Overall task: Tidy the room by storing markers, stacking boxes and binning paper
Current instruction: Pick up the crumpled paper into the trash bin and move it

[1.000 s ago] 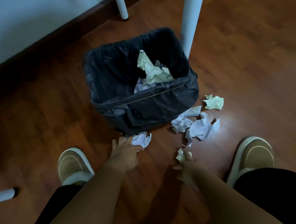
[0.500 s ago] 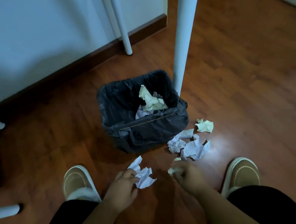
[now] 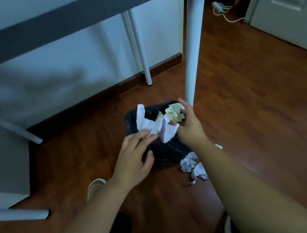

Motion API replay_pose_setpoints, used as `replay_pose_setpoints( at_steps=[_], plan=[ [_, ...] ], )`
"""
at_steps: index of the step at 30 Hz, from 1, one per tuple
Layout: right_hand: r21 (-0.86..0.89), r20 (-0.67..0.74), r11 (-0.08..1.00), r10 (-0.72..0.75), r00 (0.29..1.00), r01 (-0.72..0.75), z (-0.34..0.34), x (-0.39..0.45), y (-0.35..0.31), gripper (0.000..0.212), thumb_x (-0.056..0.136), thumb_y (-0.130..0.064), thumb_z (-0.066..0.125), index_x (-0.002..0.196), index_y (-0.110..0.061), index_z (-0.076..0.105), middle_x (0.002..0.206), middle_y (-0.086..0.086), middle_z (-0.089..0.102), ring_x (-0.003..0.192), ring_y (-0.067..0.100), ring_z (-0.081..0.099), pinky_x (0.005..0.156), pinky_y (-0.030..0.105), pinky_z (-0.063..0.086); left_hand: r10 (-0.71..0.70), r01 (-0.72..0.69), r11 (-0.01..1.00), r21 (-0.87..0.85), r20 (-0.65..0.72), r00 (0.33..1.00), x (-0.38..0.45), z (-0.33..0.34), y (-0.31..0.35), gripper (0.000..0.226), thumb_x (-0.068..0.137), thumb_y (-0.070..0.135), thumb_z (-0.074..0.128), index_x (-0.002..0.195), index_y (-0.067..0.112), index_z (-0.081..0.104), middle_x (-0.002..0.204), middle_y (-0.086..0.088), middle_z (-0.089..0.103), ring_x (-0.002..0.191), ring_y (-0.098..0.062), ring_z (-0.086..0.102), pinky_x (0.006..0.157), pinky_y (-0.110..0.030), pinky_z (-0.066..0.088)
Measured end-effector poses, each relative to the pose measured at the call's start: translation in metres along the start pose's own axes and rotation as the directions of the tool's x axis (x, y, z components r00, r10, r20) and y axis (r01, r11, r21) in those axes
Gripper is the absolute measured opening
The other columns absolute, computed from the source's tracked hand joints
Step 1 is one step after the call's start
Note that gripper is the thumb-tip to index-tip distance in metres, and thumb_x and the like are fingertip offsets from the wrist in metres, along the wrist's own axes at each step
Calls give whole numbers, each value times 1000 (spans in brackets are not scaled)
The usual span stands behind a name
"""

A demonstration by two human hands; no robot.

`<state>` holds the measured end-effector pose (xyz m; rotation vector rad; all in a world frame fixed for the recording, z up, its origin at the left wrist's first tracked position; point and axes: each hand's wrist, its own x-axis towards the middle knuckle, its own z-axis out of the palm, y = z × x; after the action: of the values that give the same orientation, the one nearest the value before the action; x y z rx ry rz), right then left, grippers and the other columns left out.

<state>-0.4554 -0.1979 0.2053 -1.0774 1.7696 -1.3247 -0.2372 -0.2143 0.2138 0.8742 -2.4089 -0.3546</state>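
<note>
Both hands are up over the black-lined bin (image 3: 166,151). The left hand (image 3: 133,158) has its fingers spread fairly wide, and the crumpled white paper (image 3: 155,126) sits right at its fingertips, just past them, above the bin opening; can't tell if it's actually pinched or only touching. The right hand (image 3: 189,124) is farther out, fingers curled around a yellowish paper wad (image 3: 174,113), also above the bin. Down below the right forearm, a few more crumpled white scraps (image 3: 194,165) lie on the wood floor (image 3: 252,126), just beside the bin.
</note>
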Motion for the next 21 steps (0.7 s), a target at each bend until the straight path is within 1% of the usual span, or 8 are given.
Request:
replay_pose_setpoints(
  at_steps=[2,4,6,9,11,15,18,21],
  plan=[
    [-62,53,998,28,998,-25,-2,4,5,72,87,-25,65,145,-44,27,147,-3,41,129,18,47,98,25,46,-142,141,990,22,209,968,27,-2,-3,46,93,24,57,138,26,52,151,7,36,134,-18,40,111,-29,35],
    [-103,18,990,97,995,-95,-10,1,20,67,90,-23,61,146,-40,29,147,-1,42,131,18,45,103,35,43,-261,251,965,74,361,895,44,3,-7,43,96,30,55,139,33,49,158,11,23,137,-18,37,105,-38,43],
    [-88,-61,973,211,976,-216,-24,-7,45,56,91,-21,56,141,-37,38,137,3,51,112,22,59,90,38,52,-305,275,952,135,363,880,47,15,-6,37,98,32,52,135,35,54,156,11,24,126,-22,48,97,-41,48],
    [-163,-114,905,378,919,-392,-51,-24,90,39,92,-20,52,130,-29,51,118,2,59,75,15,62,60,24,50,-236,233,971,52,346,908,36,42,11,31,97,28,52,127,31,60,141,10,38,106,-18,57,92,-42,49],
    [-219,-131,837,484,865,-501,-68,-35,122,31,92,-18,53,121,-21,59,117,7,63,82,22,65,70,26,51,-149,171,985,-14,419,896,21,68,26,30,96,26,52,124,29,61,132,11,42,97,-15,58,89,-39,50],
    [-417,-71,704,605,793,-575,-95,-52,173,27,91,-19,56,116,-12,65,118,14,66,108,29,61,82,26,41,-74,133,990,-47,628,775,-2,129,38,34,93,22,53,125,26,61,125,7,47,114,-15,50,98,-37,44],
    [-534,-27,626,659,752,-568,-104,-57,203,34,88,-17,58,122,-14,63,122,14,62,110,28,58,79,22,37,-180,209,976,60,759,625,-10,177,28,40,92,25,55,132,33,54,135,8,41,125,-17,43,106,-38,40],
    [-562,-7,594,692,722,-575,-100,-53,232,37,89,-21,57,125,-20,61,125,15,52,111,31,57,92,29,43,-280,173,960,222,809,517,-18,225,11,49,91,30,56,139,36,46,153,6,27,135,-22,33,111,-40,36]
  ],
)
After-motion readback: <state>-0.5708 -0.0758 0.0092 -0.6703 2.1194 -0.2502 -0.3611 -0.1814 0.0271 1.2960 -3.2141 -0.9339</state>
